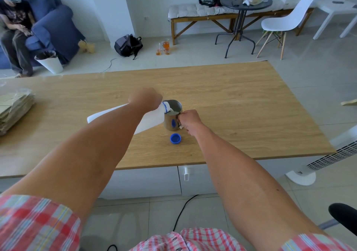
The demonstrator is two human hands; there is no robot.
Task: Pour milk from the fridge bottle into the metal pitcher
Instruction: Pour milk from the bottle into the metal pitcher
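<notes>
A white plastic milk bottle point(152, 118) lies tipped almost flat, its blue-ringed neck over the rim of a metal pitcher point(172, 118) on the wooden table point(241, 104). My left hand point(145, 99) grips the bottle near its neck. White milk shows inside the pitcher. My right hand point(188, 120) is closed on the pitcher's handle at its right side. The bottle's blue cap point(175, 139) rests on the table just in front of the pitcher. My left forearm hides part of the bottle's body.
A stack of brown paper point(13, 109) sits at the table's left edge. Beyond the table are a person on a blue sofa point(56, 24), a white bin point(50, 61), a backpack point(128, 45), a bench, a round black table and a white chair. A white fan point(328, 154) stands at right.
</notes>
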